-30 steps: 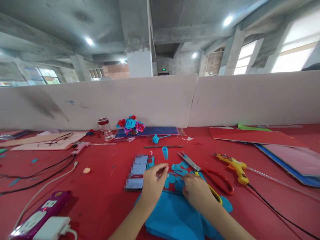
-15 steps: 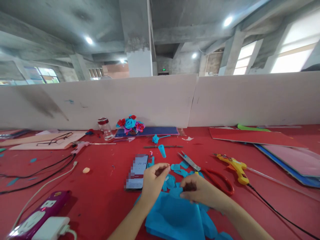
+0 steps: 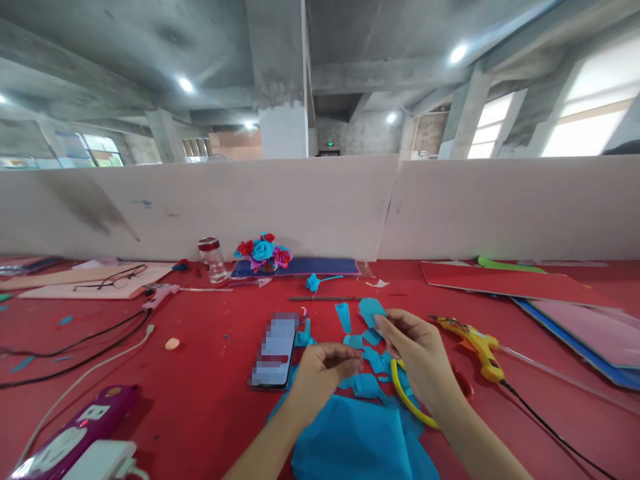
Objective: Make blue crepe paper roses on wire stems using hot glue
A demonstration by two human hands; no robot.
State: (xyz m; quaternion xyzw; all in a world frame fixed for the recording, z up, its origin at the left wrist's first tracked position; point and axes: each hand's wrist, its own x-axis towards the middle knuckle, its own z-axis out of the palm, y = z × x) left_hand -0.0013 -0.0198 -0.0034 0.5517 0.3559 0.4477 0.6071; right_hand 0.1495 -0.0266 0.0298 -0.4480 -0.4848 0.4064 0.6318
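Note:
My right hand [image 3: 417, 347] pinches a rounded blue petal piece [image 3: 371, 311] between thumb and fingertips, above the red table. Lower and to the left, my left hand [image 3: 330, 367] has its thumb and fingers drawn together; whatever may be between them is too small to make out. Under both hands lie blue cut scraps [image 3: 366, 385] and a folded blue sheet [image 3: 350, 433]. A narrow tapered blue piece [image 3: 343, 317] rests just beyond them. Beside my right wrist show a yellow curved handle [image 3: 403, 393] and part of a red handle [image 3: 463, 383]; my hand hides the rest.
A phone [image 3: 276, 350] lies left of my left hand. To the right is a yellow glue gun [image 3: 475, 347] with its cord. Farther back are a blue flower on a stem [image 3: 313, 283], a paper bouquet [image 3: 263, 252] and a glass jar [image 3: 214, 260]. A purple power strip [image 3: 95, 427] sits front left.
My right hand has moved forward and up with the blue petal piece, covering the scissors' blades. My left hand has dropped slightly toward me. The yellow handle has come into view.

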